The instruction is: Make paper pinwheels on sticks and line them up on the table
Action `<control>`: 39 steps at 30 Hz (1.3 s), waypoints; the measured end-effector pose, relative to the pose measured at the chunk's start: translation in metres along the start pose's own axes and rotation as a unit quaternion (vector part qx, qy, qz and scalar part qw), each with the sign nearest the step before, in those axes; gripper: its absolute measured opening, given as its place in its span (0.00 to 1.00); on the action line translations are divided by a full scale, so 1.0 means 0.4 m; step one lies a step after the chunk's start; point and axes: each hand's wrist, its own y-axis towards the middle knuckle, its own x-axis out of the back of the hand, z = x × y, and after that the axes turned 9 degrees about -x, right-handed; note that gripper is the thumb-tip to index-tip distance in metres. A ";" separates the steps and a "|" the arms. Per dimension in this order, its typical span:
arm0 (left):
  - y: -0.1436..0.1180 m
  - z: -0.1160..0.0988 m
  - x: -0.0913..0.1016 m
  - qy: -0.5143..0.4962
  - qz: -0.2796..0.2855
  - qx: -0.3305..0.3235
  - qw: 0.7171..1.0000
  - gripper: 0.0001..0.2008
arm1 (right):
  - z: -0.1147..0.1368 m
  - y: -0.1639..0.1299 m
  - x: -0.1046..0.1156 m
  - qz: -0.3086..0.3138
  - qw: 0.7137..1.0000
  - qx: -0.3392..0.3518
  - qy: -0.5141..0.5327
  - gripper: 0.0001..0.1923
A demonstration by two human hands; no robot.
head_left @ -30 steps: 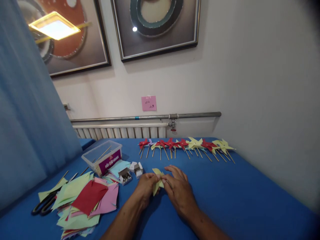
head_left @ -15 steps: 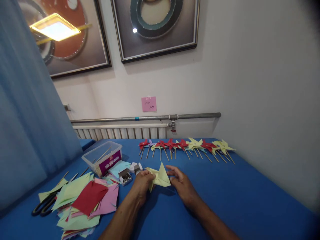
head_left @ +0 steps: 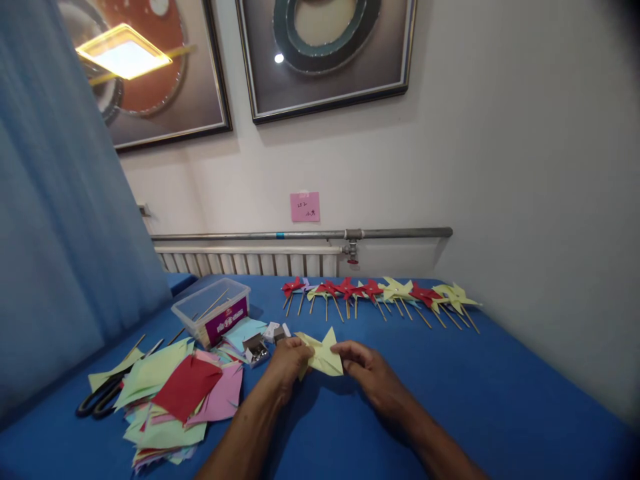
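Observation:
A pale yellow paper pinwheel (head_left: 326, 357), its corners folded inward, is held up over the blue table. My left hand (head_left: 289, 363) pinches it at its centre and left side, thumb on top. At its right edge, my right hand (head_left: 367, 373) has thumb and fingertips closed on a blade. Just beyond my left hand, a small open box of metal pins (head_left: 256, 349) stands beside another small box (head_left: 280, 335). To the left lies a pile of coloured paper squares (head_left: 187, 393) with cut corners, a red one on top.
Several finished pinwheels on sticks (head_left: 370, 291) lie in a row along the table's far edge. A clear plastic tub (head_left: 220, 320) holds sticks at the back left. Black-handled scissors (head_left: 103, 400) rest left of the paper pile. A blue curtain (head_left: 65, 220) hangs at far left.
My right hand has come in to the pinwheel's right blade and closed on it; before, its fingers were apart beside it. The whole view has shifted slightly.

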 end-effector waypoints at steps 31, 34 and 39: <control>-0.010 0.034 -0.023 -0.056 0.075 -0.037 0.995 0.15 | -0.057 0.029 -0.060 -0.048 0.967 -0.095 0.230 0.28; -0.005 0.040 -0.019 -0.050 0.076 -0.042 0.995 0.15 | -0.056 0.023 -0.064 -0.024 0.965 -0.104 0.238 0.25; 0.003 0.053 -0.015 -0.020 0.072 -0.051 0.996 0.15 | -0.082 0.036 -0.067 -0.015 0.970 -0.098 0.221 0.27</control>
